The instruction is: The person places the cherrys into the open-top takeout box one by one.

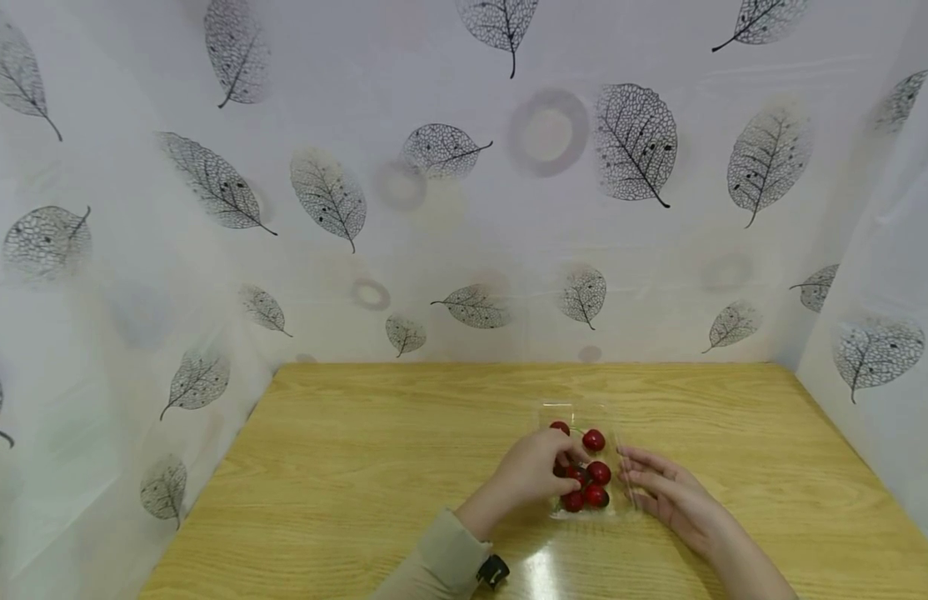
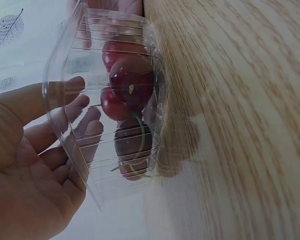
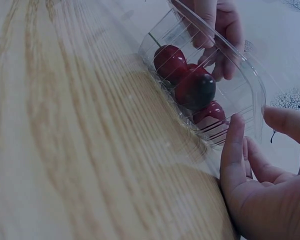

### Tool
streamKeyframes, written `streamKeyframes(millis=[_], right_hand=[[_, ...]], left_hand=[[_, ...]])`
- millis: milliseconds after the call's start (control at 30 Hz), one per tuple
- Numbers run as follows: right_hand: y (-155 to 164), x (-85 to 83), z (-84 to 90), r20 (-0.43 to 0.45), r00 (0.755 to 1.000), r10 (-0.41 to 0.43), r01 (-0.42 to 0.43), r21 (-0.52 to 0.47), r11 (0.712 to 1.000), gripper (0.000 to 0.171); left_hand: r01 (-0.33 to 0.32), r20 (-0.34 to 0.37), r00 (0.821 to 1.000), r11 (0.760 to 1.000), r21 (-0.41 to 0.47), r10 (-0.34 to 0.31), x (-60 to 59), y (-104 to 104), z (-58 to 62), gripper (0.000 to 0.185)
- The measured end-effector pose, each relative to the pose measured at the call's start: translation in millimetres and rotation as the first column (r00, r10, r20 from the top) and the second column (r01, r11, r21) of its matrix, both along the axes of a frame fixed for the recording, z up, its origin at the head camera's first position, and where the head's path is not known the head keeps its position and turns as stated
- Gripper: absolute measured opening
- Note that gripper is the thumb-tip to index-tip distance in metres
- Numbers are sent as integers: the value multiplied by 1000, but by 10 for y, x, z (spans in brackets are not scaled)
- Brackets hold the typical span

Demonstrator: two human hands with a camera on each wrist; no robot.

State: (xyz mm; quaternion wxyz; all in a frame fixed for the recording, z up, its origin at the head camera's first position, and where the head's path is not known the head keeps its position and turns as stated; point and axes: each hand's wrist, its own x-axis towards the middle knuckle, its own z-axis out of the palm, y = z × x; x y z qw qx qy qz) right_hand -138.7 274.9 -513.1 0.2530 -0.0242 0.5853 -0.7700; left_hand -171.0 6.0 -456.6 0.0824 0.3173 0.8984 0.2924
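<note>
On the table a clear plastic box (image 1: 621,500) holds several dark red cherries (image 1: 597,497), some with green stems. My left hand (image 1: 537,467) reaches over the left rim into the box. In the left wrist view its fingers (image 2: 92,129) curve loosely beside the cherries (image 2: 132,82), with nothing seen between them. At the right side of the box is my right hand (image 1: 677,498), its fingers (image 3: 234,145) extended against or very near the clear wall. I cannot tell whether every fingertip touches it.
The box stands on a wood-grain table (image 1: 374,450). White sheeting with a leaf print (image 1: 464,208) hangs behind the table and along both sides. A dark band (image 1: 494,572) is worn on the left wrist.
</note>
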Motion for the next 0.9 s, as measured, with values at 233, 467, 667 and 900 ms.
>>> streamKeyframes(millis=[233, 467, 667, 900], right_hand=[[10, 9, -6, -3, 1000, 12, -12, -23, 1000, 32], [16, 15, -5, -15, 1000, 27, -27, -68, 997, 35], [12, 13, -2, -25, 999, 20, -21, -53, 998, 33], [19, 8, -1, -29, 999, 25, -26, -58, 998, 35]], left_hand=[[-18, 49, 999, 998, 56, 16, 2, -2, 3, 22], [-42, 121, 992, 984, 173, 21, -11, -25, 10, 22], [-55, 115, 993, 972, 229, 29, -39, -69, 15, 20], [-91, 130, 990, 955, 282, 56, -80, -166, 71, 19]])
